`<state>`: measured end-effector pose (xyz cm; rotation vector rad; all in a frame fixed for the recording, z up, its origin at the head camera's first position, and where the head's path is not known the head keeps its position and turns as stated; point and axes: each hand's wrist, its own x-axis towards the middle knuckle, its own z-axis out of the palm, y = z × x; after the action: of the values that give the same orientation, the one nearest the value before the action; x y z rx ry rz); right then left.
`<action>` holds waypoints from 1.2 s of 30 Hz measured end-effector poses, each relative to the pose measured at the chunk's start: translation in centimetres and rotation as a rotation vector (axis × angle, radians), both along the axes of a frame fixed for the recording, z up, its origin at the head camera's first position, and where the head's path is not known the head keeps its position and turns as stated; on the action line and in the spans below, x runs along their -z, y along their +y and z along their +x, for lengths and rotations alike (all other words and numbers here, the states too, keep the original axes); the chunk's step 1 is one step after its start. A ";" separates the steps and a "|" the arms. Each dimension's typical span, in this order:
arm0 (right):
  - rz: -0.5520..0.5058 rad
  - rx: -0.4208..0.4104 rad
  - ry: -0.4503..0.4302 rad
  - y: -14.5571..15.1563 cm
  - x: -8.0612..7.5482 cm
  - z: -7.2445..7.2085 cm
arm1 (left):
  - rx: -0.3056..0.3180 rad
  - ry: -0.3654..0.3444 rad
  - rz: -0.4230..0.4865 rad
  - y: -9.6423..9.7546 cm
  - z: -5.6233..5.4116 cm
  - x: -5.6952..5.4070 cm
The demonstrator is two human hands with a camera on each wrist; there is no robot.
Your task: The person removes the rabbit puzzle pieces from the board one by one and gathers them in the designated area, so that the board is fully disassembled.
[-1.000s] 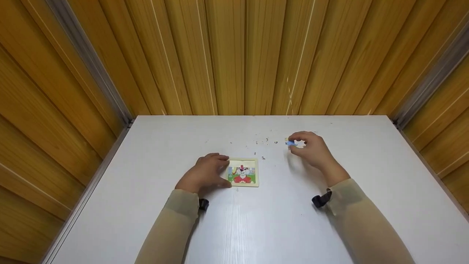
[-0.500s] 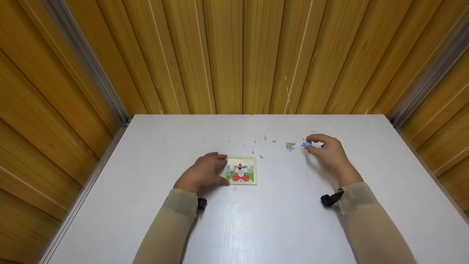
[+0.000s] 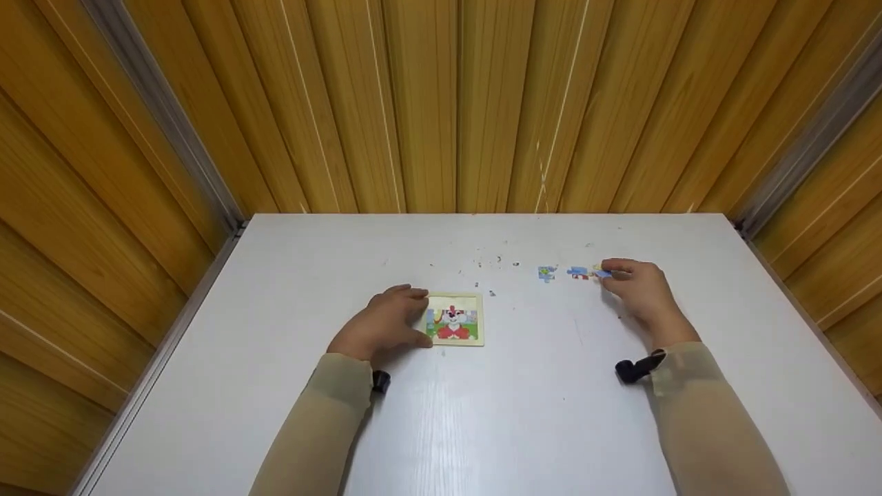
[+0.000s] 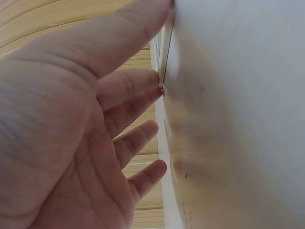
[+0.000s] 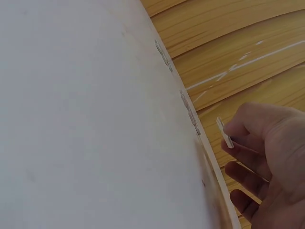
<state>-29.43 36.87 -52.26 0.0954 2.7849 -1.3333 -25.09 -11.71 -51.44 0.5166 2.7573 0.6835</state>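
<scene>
In the head view a small cream-framed jigsaw board [image 3: 480, 320] lies flat on the white table, with a white-faced cartoon animal in red in its lower part and a plain strip at its top. My left hand [image 3: 382, 322] grips its left side, thumb at the near corner and fingers at the far one. The board's thin edge [image 4: 167, 45] shows in the left wrist view. Over to the right, my right hand [image 3: 642, 293] pinches a blue-and-yellow jigsaw piece [image 5: 225, 132] between thumb and fingertips, just above the table. Left of it lie two more pieces, one blue-and-red [image 3: 579, 273] and one blue-and-green [image 3: 546, 273].
Small dark specks [image 3: 499, 260] dot the white table [image 3: 524, 413] beyond the board. Wood-patterned panels [image 3: 434, 103] rise behind the table's back edge and along both sides. A dark band with a small black device [image 3: 637, 368] sits at the right wrist.
My right hand has moved rightward in steps. First the blue-and-green piece, then the blue-and-red one, came to lie on the table; another piece is now in the fingertips. My left hand has stayed put.
</scene>
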 end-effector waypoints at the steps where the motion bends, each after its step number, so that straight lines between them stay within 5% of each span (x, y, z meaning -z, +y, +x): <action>1: 0.011 0.002 -0.002 0.1 0.1 0.0 | 0.001 0.000 0.003 0.0 0.0 0.0; 16: 0.100 0.026 -0.020 0.6 0.3 -0.4 | -0.046 -0.050 0.034 0.1 0.1 -0.2; 23: 0.004 0.073 0.047 -0.1 0.1 0.0 | -0.030 -0.034 0.018 0.0 0.0 -0.3; 29: -0.066 0.058 0.118 -3.4 -2.0 0.8 | -0.006 -0.026 -0.005 0.0 -0.2 -0.2; 36: -0.156 -0.085 0.166 -10.0 -4.2 1.4 | -0.036 -0.057 0.016 0.1 -0.2 0.5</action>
<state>-28.04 26.90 -48.01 -0.1451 2.7657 -1.5983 -25.31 -11.66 -51.91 0.4443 2.7165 0.7177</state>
